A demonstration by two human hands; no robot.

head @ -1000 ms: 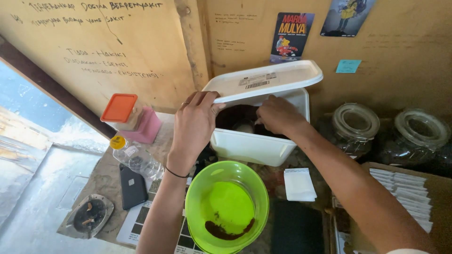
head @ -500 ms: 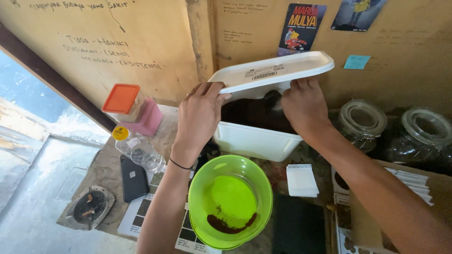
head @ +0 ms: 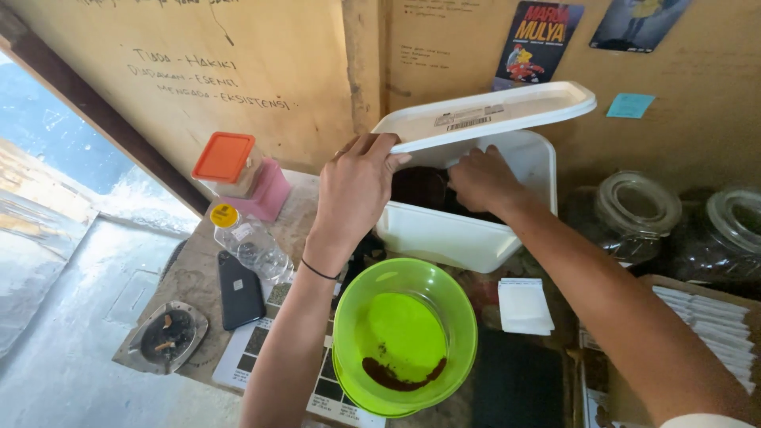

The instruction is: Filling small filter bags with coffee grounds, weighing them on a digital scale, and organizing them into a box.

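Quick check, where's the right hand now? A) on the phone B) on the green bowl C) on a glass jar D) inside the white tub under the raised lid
D: the right hand reaches into the white tub while the left hand holds the lid up.

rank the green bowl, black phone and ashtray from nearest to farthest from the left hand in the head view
Measured from the left hand, which holds up the white lid:
1. Green bowl, just below the wrist, in front of the white tub.
2. Black phone, lower left, on the table.
3. Ashtray, farthest, at the table's near-left corner.
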